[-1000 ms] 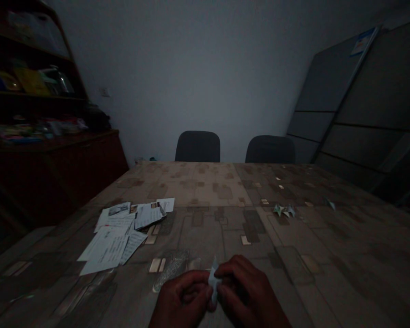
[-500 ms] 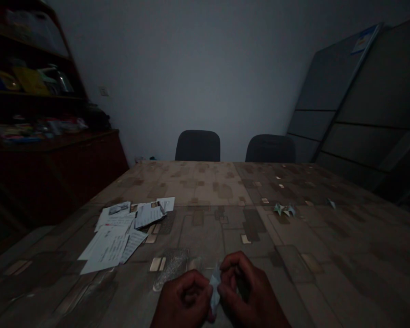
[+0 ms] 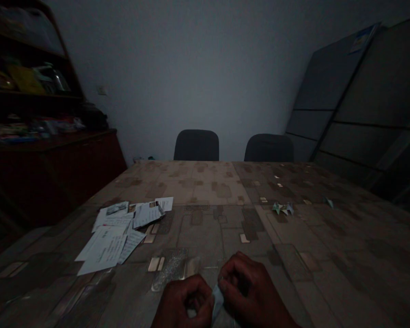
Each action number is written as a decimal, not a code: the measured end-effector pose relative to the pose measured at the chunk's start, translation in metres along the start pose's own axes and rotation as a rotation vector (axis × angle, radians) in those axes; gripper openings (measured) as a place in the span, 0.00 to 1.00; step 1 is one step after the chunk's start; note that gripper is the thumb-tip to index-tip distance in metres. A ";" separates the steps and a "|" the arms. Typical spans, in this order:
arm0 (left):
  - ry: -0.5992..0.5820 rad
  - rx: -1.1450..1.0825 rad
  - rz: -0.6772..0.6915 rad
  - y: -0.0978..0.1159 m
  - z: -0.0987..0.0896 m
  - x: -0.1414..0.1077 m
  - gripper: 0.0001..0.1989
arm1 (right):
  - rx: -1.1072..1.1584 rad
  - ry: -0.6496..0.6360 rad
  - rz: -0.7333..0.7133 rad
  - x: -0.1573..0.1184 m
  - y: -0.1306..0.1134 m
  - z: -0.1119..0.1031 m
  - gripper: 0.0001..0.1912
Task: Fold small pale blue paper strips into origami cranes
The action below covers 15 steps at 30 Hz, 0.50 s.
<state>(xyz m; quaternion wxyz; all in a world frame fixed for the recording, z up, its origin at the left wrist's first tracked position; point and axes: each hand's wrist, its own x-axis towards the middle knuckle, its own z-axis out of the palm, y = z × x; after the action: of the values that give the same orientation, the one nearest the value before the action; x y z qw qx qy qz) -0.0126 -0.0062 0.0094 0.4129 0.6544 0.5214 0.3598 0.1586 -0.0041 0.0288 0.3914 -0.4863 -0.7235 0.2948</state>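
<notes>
A small pale blue piece of folded paper is between my two hands near the bottom centre. My left hand pinches its left side between thumb and curled fingers. My right hand has thumb and forefinger closed on its upper right part. The lower end of the paper is partly hidden by my fingers. Both hands are just above the patterned tablecloth, with wrists cut off by the bottom edge of the view.
Printed sheets and cards lie in a loose pile on the left. Small folded paper shapes stand at the right, with another small piece farther right. Two dark chairs are behind the table; a cabinet stands left.
My right thumb and forefinger have come closer together on the top of the paper. The paper now shows less between my hands and leans more to the right.
</notes>
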 end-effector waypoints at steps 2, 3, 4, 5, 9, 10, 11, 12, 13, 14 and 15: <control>-0.025 0.005 -0.003 0.003 -0.002 0.001 0.06 | -0.024 0.016 -0.026 0.002 -0.001 -0.003 0.06; -0.037 0.007 -0.004 0.005 -0.002 0.002 0.07 | -0.034 0.023 -0.033 0.003 -0.001 -0.004 0.07; -0.047 0.010 -0.006 0.007 -0.003 0.003 0.07 | -0.042 0.030 -0.037 0.003 -0.001 -0.005 0.07; -0.055 0.013 -0.011 0.009 -0.004 0.003 0.07 | -0.050 0.031 -0.040 0.003 -0.001 -0.005 0.07; -0.087 0.009 -0.023 0.013 -0.006 0.004 0.06 | -0.051 0.024 -0.063 0.003 -0.003 -0.007 0.07; -0.098 0.006 -0.030 0.013 -0.006 0.005 0.05 | -0.046 0.016 -0.066 0.003 -0.003 -0.007 0.07; -0.109 0.006 -0.037 0.013 -0.006 0.005 0.05 | -0.044 0.007 -0.068 0.003 -0.003 -0.008 0.07; -0.119 0.006 -0.044 0.013 -0.007 0.005 0.05 | -0.046 -0.006 -0.064 0.003 -0.003 -0.009 0.07; -0.128 0.006 -0.049 0.012 -0.007 0.005 0.05 | -0.051 -0.010 -0.051 0.004 -0.002 -0.011 0.07; -0.135 0.006 -0.052 0.012 -0.007 0.005 0.05 | -0.058 0.000 -0.027 0.005 -0.001 -0.013 0.07; -0.141 0.005 -0.057 0.011 -0.007 0.005 0.05 | -0.062 0.022 0.007 0.005 0.000 -0.015 0.07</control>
<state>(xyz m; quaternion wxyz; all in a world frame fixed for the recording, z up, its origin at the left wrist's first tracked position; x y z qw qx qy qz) -0.0136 -0.0011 0.0224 0.4568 0.6640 0.5105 0.2997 0.1698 0.0015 0.0380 0.3832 -0.5041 -0.7260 0.2682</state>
